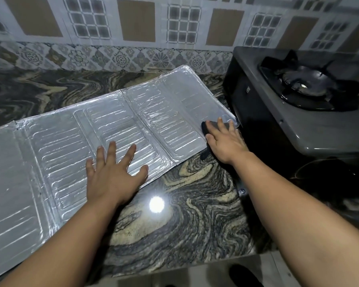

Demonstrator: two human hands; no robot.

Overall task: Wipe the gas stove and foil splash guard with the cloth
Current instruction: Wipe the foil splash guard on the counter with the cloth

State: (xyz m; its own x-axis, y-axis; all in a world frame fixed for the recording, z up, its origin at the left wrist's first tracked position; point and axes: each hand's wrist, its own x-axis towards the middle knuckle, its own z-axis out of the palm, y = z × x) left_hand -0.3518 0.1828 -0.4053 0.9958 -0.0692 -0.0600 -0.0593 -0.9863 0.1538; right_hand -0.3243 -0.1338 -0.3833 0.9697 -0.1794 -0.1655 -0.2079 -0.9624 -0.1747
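Note:
The foil splash guard lies unfolded and flat on the marble counter, stretching from the left edge to beside the stove. My left hand rests flat on its near edge, fingers spread, holding nothing. My right hand presses flat on a dark cloth at the guard's right corner; most of the cloth is hidden under the palm. The grey gas stove stands to the right, with its black burner and pan support on top.
Swirled marble counter with a bright light reflection near the front. Patterned tiled wall behind. The counter's front edge runs along the bottom, with floor below. A dark cable or hose lies in front of the stove.

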